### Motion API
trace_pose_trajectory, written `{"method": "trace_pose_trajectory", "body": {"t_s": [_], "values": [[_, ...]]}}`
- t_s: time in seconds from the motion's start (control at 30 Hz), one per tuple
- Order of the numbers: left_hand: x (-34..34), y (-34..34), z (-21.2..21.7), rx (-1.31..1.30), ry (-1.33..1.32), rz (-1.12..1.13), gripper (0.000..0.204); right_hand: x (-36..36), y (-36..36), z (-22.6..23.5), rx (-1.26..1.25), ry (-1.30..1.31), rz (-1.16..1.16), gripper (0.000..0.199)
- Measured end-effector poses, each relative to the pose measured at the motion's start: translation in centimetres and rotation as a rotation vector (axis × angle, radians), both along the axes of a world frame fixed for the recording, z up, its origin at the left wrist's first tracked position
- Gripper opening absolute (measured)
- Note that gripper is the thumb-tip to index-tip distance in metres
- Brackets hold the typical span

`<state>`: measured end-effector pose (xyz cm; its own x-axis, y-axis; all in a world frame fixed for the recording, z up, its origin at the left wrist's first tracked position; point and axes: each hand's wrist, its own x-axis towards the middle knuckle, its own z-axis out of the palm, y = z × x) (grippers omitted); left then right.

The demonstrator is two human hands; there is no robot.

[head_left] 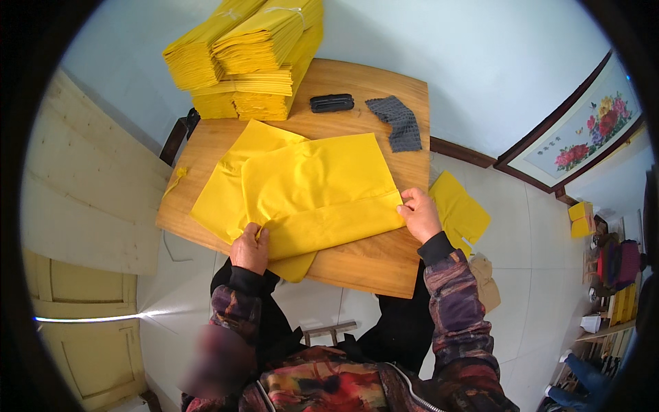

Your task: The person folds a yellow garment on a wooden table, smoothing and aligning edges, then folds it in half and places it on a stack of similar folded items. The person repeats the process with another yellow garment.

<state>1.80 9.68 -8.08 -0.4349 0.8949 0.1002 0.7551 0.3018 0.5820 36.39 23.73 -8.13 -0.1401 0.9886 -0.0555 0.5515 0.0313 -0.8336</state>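
A yellow fabric sheet (322,175) lies on the wooden table in front of me, with a folded band along its near edge. My left hand (250,248) pinches the sheet's near left corner, fingers closed. At the right end of the folded band, my right hand (420,214) grips the edge between thumb and fingers. Beneath it, another yellow piece (226,180) sticks out to the left, and a yellow flap (294,268) hangs over the table's near edge.
Tied stacks of folded yellow fabric (257,44) fill the table's far left. A black case (331,103) and a grey textured cloth (398,122) lie at the back. More yellow fabric (458,209) is right of the table, and a framed flower picture (583,130) leans by the wall.
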Motion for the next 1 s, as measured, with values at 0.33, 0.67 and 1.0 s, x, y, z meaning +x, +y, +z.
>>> {"method": "trace_pose_trajectory", "body": {"t_s": [0.33,0.67,1.0], "values": [[-0.2,0.2,-0.1,-0.007,-0.049,-0.005,0.024,-1.2,-0.3,0.0,0.133,-0.211,-0.047,0.019],[0.1,0.9,-0.6,-0.086,0.036,0.028,0.022,-2.4,-1.1,0.2,0.2,-0.394,-0.092,0.02],[1.1,0.7,-1.4,-0.158,0.262,0.004,0.021,-3.6,-1.8,-0.6,0.301,-0.689,-0.076,0.01]]}}
